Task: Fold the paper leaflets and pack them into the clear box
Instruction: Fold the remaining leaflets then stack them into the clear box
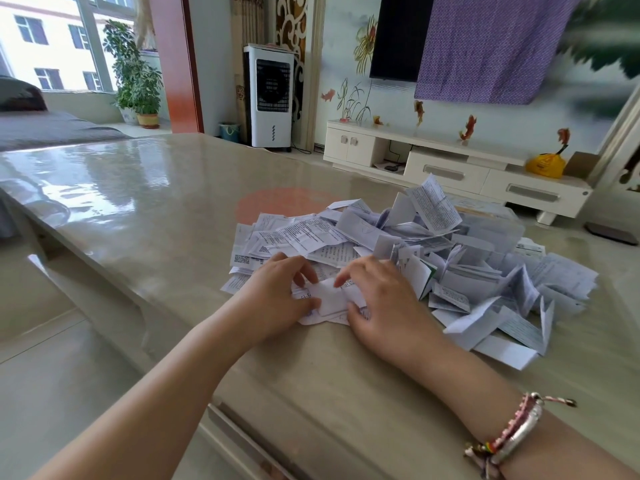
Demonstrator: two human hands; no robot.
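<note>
Between your two hands a leaflet [329, 296] lies on the table [138, 188]; your left hand [277, 292] and right hand [377, 299] pinch its edges. Light, limp paper: hold the corners and crease flat. Behind your grip, the box [495, 226] sits half buried.

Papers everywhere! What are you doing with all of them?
A person is folding leaflets at a table. Both hands work on one leaflet at the near edge of the pile: the left hand pinches its left end and the right hand holds its right end. The clear box sits behind the pile, half buried in loose leaflets. Most of the pile is not yet packed.
</note>
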